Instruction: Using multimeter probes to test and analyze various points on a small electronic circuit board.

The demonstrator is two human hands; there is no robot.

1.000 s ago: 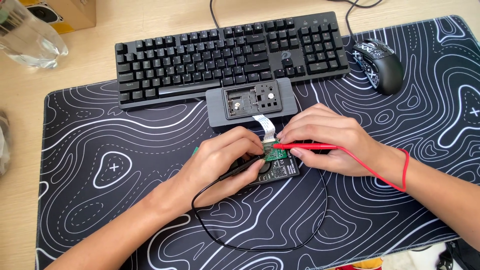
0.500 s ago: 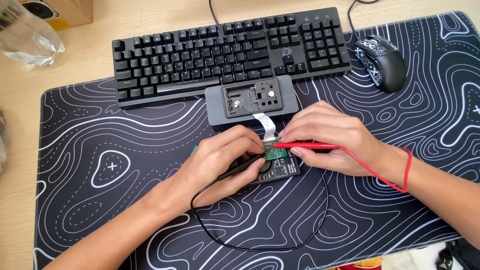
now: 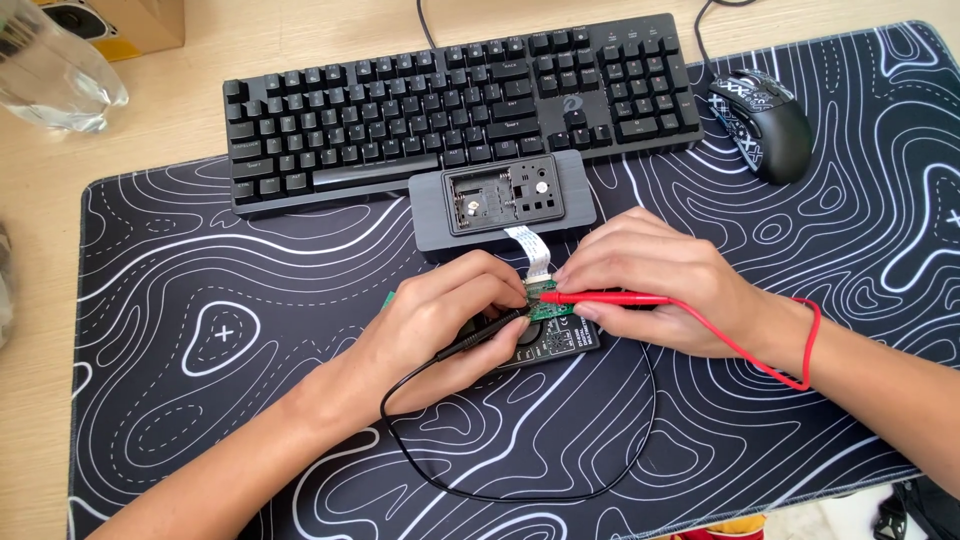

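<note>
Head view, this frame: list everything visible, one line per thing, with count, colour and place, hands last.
desk mat: one, black with white contour lines, covering most of the wooden desk.
keyboard: one, black, along the mat's far edge.
mouse: one, black with white pattern, right of the keyboard.
opened device: one, grey, in front of the keyboard, white ribbon cable leading toward the hands.
circuit board: one, green, small, under the fingertips.
meter: one, black, partly hidden beneath the hands.
black probe: one, in the left hand, black lead looping toward the viewer.
red probe: one, in the right hand, red lead.
plastic bottle: one, clear, far left.
cardboard box: one, brown, top left.
left hand: holds black probe.
right hand: holds red probe.
</note>
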